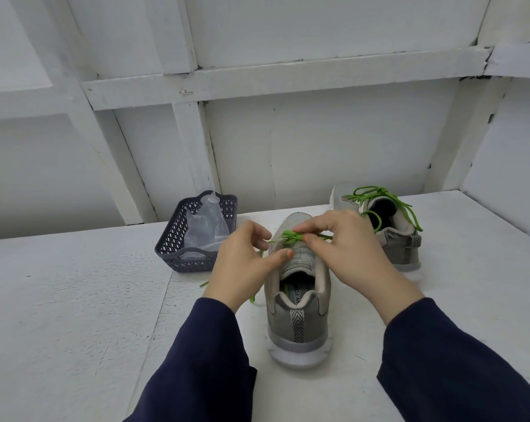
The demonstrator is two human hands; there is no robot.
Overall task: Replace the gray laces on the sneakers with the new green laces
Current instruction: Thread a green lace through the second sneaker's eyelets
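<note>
Navy sleeves (197, 360) fill the bottom of the view, and just past them the near sneaker (298, 324) stands on the white desk (75, 300) with its heel toward the camera. Over its tongue both hands work the green lace (288, 237): the left grip (242, 263) is curled with thumb and fingers drawn together on a strand coming off the eyelets, and the right grip (346, 248) pinches the bunched cord at the middle of the shoe. It looks like the knot or bow is being formed. The likeliest fault from here is a pinch slipping before the knot bites, letting the loop fall slack. Neither hand pins the shoe down, so a hard sideways tug could also skid or tip it. Two loose ends trail on the desk under the left wrist and could snag or come out uneven in length. The cord is thin, round and bright green against the gray mesh upper, gathered in a small tangle low on the lacing; how many eyelets it fills is hidden by the fingers. Behind and to the right, the far sneaker (403, 242) carries a second lace (376, 193), looped in a loose bow. A dark basket (178, 239) holding a clear plastic bag (206, 226) sits to the left. No gray laces show.
</note>
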